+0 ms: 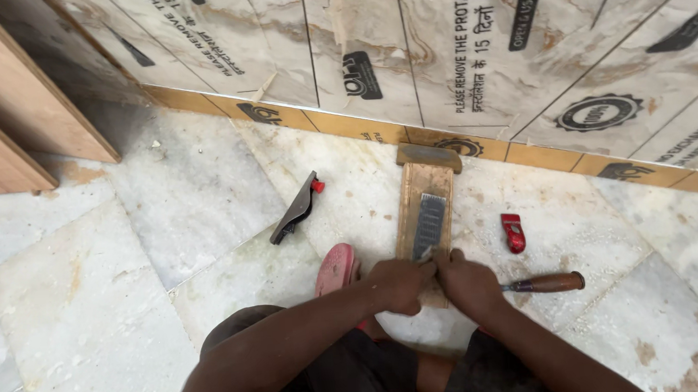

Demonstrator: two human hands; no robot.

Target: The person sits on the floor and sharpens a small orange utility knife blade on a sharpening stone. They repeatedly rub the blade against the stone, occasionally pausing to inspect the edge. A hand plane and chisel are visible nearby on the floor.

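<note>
One chisel (544, 283), one sharpening stone (429, 225), two hands.

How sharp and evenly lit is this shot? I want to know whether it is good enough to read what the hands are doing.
Head view: soft, even daylight with no harsh glare; the left hand, right hand and sharpening stone are reasonably sharp; the wooden-handled chisel is clear; straight wall lines splay near the edges from wide-angle distortion; the upper left corner by the wooden boards is darker.
</note>
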